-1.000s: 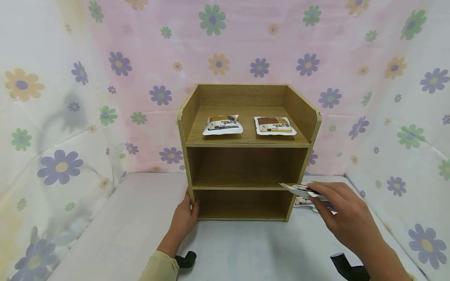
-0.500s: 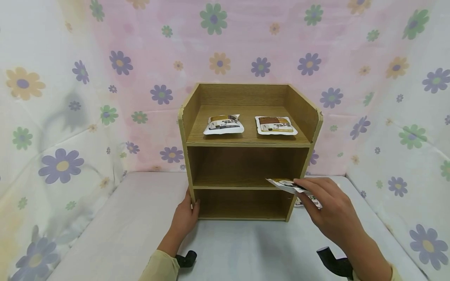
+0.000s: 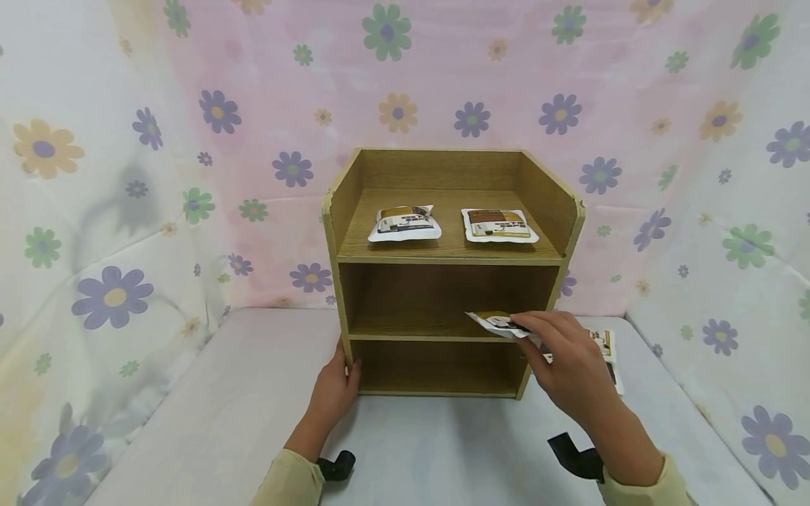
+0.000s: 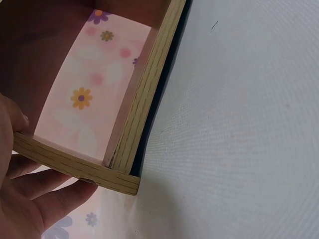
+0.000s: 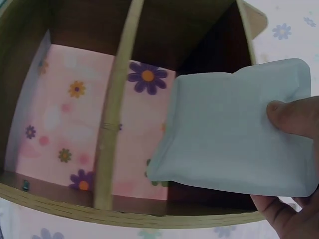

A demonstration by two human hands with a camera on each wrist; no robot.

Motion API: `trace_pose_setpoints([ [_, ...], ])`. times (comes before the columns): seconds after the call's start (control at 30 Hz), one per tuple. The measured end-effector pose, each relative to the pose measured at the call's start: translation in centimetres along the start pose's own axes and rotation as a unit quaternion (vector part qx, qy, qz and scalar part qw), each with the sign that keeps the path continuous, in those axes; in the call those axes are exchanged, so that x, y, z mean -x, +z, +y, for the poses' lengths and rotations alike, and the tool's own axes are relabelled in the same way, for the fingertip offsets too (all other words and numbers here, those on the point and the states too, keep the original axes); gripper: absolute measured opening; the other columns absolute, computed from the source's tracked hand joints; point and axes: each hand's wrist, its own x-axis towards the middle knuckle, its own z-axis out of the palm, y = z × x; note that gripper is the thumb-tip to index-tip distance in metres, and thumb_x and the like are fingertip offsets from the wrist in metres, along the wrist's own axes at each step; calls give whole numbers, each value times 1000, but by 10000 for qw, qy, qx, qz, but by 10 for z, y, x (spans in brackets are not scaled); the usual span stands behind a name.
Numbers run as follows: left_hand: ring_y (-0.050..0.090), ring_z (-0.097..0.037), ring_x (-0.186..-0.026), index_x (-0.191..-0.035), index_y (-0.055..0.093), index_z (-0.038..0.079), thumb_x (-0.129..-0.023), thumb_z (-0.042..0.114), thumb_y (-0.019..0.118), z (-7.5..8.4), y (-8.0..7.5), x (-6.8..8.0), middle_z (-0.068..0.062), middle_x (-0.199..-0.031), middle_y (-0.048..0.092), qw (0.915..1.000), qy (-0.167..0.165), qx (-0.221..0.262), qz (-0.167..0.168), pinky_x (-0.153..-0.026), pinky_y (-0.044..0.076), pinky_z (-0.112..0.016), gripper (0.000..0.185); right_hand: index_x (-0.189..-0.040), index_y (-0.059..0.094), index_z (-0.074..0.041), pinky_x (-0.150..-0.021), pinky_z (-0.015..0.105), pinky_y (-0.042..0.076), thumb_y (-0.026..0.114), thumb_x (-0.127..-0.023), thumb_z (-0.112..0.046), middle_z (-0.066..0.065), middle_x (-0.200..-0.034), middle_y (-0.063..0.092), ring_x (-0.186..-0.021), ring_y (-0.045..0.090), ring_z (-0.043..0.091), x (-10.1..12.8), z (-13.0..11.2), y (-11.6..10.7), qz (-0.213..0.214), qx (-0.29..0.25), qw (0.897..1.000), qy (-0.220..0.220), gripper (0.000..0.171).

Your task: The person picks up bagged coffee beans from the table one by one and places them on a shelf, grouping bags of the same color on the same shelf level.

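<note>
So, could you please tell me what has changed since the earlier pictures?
The right hand has carried its pinched packet left and slightly up in front of the shelf unit. The left hand still grips the unit's side, and both packets on top lie where they were.

Wears a pale yellow left sleeve (image 3: 289, 481) and a matching right sleeve (image 3: 647, 486), both plain, of softly creased cloth, ending near the wrist. Carries by the left cuff, at the near edge, a black bent fitting (image 3: 337, 466), smooth and round-ended; by the right cuff, a similar black angled fitting (image 3: 577, 459), squarer at the tip.
</note>
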Motion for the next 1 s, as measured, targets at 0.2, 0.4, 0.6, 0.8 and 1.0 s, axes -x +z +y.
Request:
trace_pose_setpoints([
  [0.2, 67, -39, -104, -150, 23, -2, -99, 16, 52, 0, 1, 0, -29, -118, 64, 10000, -6, 17, -20, -81, 55, -51, 61, -113, 69, -9, -74, 34, 55, 81, -71, 5, 4, -108, 69, -94, 61, 17, 4, 6, 17, -43, -54, 9999, 136, 46],
  [0.4, 68, -38, -102, -150, 23, -1, -99, 16, 52, -1, 2, 0, -28, -119, 64, 10000, -20, -10, -20, -79, 55, -49, 62, -110, 70, -8, -81, 40, 56, 80, -72, 5, 7, -107, 69, -96, 63, 22, 9, 11, 34, 6, 4, 9999, 118, 42],
  [0.6, 68, -36, -100, -150, 23, 0, -99, 17, 52, 0, 1, 0, -28, -118, 65, 10000, -59, -1, -17, -76, 56, -48, 62, -108, 70, -6, -83, 43, 53, 78, -74, 2, 9, -106, 68, -97, 62, 26, 14, 15, 48, 32, -60, 9999, 138, 36],
  [0.8, 67, -37, -104, -151, 22, -1, -99, 16, 51, 0, 1, 1, -28, -120, 64, 10000, -5, -10, -25, -77, 56, -47, 62, -108, 70, -7, -83, 44, 53, 79, -74, 2, 9, -106, 68, -99, 61, 27, 17, 20, 61, -3, 26, 9999, 119, 36],
  [1.0, 67, -37, -104, -150, 23, -1, -99, 15, 51, -1, 1, 1, -28, -119, 64, 10000, 67, -5, 7, -77, 57, -47, 61, -111, 71, -8, -87, 45, 53, 78, -76, 0, 10, -109, 68, -102, 60, 28, 17, 22, 69, -124, 121, 9998, 120, 37],
])
